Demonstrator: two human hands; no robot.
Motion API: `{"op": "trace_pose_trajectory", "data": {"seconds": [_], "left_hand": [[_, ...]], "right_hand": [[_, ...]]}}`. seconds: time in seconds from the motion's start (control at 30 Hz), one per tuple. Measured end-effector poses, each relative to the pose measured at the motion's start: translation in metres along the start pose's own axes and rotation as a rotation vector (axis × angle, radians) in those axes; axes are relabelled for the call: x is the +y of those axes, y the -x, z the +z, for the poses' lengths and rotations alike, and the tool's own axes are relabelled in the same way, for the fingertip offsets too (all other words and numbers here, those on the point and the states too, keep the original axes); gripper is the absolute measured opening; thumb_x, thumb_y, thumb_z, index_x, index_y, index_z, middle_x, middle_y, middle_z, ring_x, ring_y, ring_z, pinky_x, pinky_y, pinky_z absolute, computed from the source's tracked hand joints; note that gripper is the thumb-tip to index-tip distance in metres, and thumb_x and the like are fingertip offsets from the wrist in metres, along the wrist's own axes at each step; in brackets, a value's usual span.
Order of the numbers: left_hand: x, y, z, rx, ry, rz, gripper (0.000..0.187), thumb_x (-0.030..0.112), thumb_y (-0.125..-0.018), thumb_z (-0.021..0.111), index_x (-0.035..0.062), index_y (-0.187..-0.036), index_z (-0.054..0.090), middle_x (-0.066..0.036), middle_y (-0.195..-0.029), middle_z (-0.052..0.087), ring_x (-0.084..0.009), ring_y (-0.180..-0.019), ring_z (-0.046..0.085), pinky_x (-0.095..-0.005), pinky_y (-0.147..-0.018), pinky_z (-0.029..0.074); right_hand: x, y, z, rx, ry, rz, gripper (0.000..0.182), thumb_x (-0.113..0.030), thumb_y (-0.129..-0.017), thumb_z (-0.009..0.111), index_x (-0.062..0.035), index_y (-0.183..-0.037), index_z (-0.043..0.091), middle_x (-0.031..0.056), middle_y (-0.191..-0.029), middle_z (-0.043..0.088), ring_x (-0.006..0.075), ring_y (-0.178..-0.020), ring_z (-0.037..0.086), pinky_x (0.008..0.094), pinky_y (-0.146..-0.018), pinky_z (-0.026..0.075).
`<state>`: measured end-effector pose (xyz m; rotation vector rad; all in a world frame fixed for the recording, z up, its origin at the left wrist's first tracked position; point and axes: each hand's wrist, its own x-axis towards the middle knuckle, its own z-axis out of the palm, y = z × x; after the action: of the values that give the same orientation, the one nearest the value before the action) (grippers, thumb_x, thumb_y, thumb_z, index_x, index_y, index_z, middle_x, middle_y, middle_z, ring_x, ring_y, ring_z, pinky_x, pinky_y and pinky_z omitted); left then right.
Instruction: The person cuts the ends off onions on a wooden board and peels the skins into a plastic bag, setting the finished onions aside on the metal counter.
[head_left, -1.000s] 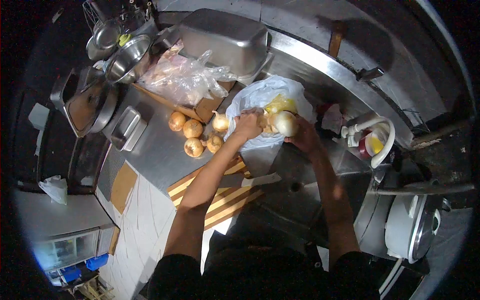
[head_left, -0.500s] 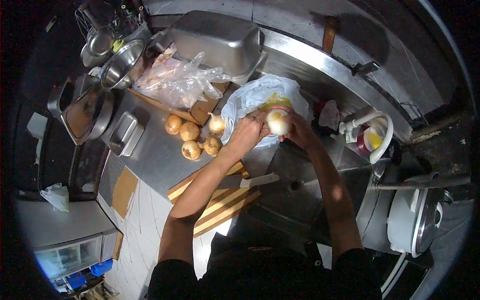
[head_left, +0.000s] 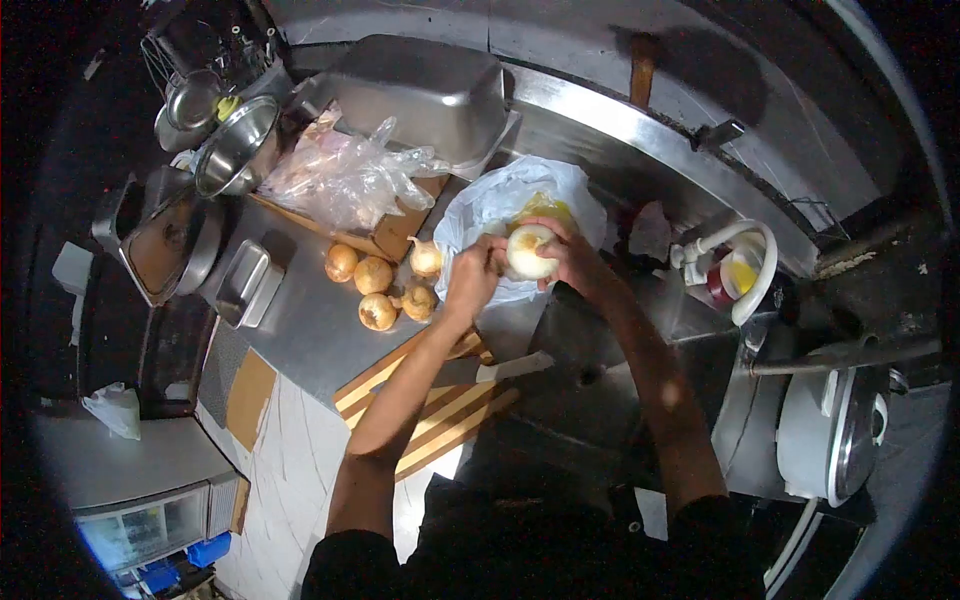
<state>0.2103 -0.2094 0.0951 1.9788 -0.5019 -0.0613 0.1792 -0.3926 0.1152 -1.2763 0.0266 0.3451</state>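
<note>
A pale, peeled-looking onion (head_left: 529, 252) is held over a white plastic bag (head_left: 470, 212). My right hand (head_left: 570, 252) grips it from the right side. My left hand (head_left: 478, 272) is at its left side, thumb and fingers pinched together; whatever is between them is too small to make out. Yellowish skins or a yellow item (head_left: 548, 207) show in the bag. Several brown-skinned onions (head_left: 373, 274) sit on the steel counter (head_left: 310, 315) to the left. Below my hands a knife (head_left: 510, 368) lies across a striped wooden cutting board (head_left: 440, 415).
A cardboard box (head_left: 400, 228) with clear plastic stands behind the onions, beside a large steel pan (head_left: 425, 95). Steel bowls (head_left: 240, 145) and a small steel tray (head_left: 248, 285) are at left. A sink with a white faucet (head_left: 765, 265) and a white pot (head_left: 815, 435) are at right.
Both hands and the onion have moved slightly left. The onion is turned, so its brownish end now faces up more. The view has shifted a little.
</note>
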Motion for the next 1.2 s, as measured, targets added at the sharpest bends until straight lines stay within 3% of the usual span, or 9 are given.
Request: {"op": "trace_pose_trajectory", "data": {"seconds": [0.07,0.2,0.33,0.43,0.5,0.8,1.03,1.13,1.2], "left_hand": [[-0.006,-0.006,-0.004,0.18,-0.109,0.117,0.01,0.004,-0.085,0.052,-0.001,-0.091,0.058,-0.021,-0.087,0.063,-0.036,-0.083,0.062,-0.0409,-0.066,0.048],[-0.036,-0.014,-0.003,0.012,-0.343,0.445,0.015,0.01,-0.085,0.057,0.0007,-0.096,0.063,-0.017,-0.093,0.065,-0.0301,-0.077,0.063,-0.0345,-0.07,0.049],[0.017,-0.004,-0.02,0.048,-0.076,0.22,0.018,0.011,-0.081,0.061,0.003,-0.097,0.065,-0.015,-0.095,0.066,-0.0305,-0.078,0.065,-0.0331,-0.073,0.05],[0.028,-0.002,-0.027,-0.1,-0.367,0.284,0.017,0.011,-0.079,0.063,0.0026,-0.093,0.065,-0.013,-0.091,0.066,-0.0289,-0.08,0.066,-0.0342,-0.073,0.052],[0.022,-0.008,-0.027,-0.025,-0.476,0.608,0.015,0.012,-0.079,0.063,0.0023,-0.091,0.064,-0.015,-0.087,0.066,-0.0291,-0.081,0.065,-0.0367,-0.069,0.053],[0.033,-0.007,-0.029,-0.017,-0.784,0.694,0.016,0.01,-0.077,0.059,0.0035,-0.091,0.057,-0.016,-0.084,0.064,-0.0327,-0.083,0.064,-0.0392,-0.066,0.053],[0.026,-0.007,-0.022,-0.078,-0.591,0.442,0.015,0.012,-0.08,0.061,0.0009,-0.088,0.056,-0.016,-0.083,0.063,-0.0312,-0.068,0.064,-0.0385,-0.058,0.051],[0.022,-0.01,-0.021,0.088,-0.307,0.451,0.016,0.011,-0.078,0.062,0.0006,-0.088,0.055,-0.015,-0.077,0.061,-0.0261,-0.062,0.064,-0.0362,-0.055,0.05],[0.025,-0.008,-0.024,0.084,-0.1,0.121,0.015,0.008,-0.077,0.062,-0.0005,-0.088,0.056,-0.017,-0.082,0.063,-0.0261,-0.067,0.066,-0.0329,-0.057,0.05]], "right_hand": [[0.0,0.003,0.0,0.026,0.012,-0.038,0.055,-0.01,-0.076,0.051,-0.01,-0.13,0.039,0.0115,-0.117,0.047,0.0238,-0.094,0.056,0.0341,-0.058,0.052],[-0.002,0.004,0.001,0.076,0.123,-0.085,0.059,-0.003,-0.073,0.054,-0.0122,-0.13,0.039,0.0113,-0.123,0.043,0.024,-0.102,0.052,0.0332,-0.063,0.053],[-0.003,0.007,0.003,0.081,0.129,-0.048,0.061,-0.001,-0.072,0.055,-0.0117,-0.13,0.039,0.0109,-0.122,0.043,0.0237,-0.101,0.052,0.033,-0.064,0.054],[-0.008,0.009,0.008,0.034,0.121,-0.042,0.061,-0.003,-0.073,0.055,-0.0116,-0.13,0.038,0.0106,-0.122,0.043,0.023,-0.1,0.052,0.0322,-0.063,0.053],[-0.016,0.013,0.012,0.06,0.159,0.006,0.06,-0.004,-0.074,0.054,-0.0114,-0.131,0.038,0.0114,-0.121,0.043,0.022,-0.098,0.052,0.0315,-0.062,0.053],[-0.012,0.01,0.006,0.009,0.306,-0.136,0.055,-0.008,-0.076,0.054,-0.0098,-0.129,0.04,0.0134,-0.115,0.044,0.0217,-0.092,0.054,0.0298,-0.058,0.052],[-0.011,0.007,0.006,0.019,0.284,-0.02,0.056,-0.008,-0.075,0.055,-0.0095,-0.129,0.04,0.0133,-0.115,0.046,0.0214,-0.088,0.055,0.03,-0.058,0.052],[-0.01,0.009,0.006,0.01,0.234,-0.037,0.057,-0.008,-0.075,0.055,-0.009,-0.13,0.039,0.0128,-0.114,0.047,0.0207,-0.088,0.055,0.0299,-0.058,0.052],[-0.009,0.009,0.006,-0.011,0.206,-0.016,0.059,-0.01,-0.074,0.055,-0.0083,-0.13,0.038,0.0125,-0.115,0.046,0.0205,-0.092,0.054,0.0299,-0.059,0.052]]}}
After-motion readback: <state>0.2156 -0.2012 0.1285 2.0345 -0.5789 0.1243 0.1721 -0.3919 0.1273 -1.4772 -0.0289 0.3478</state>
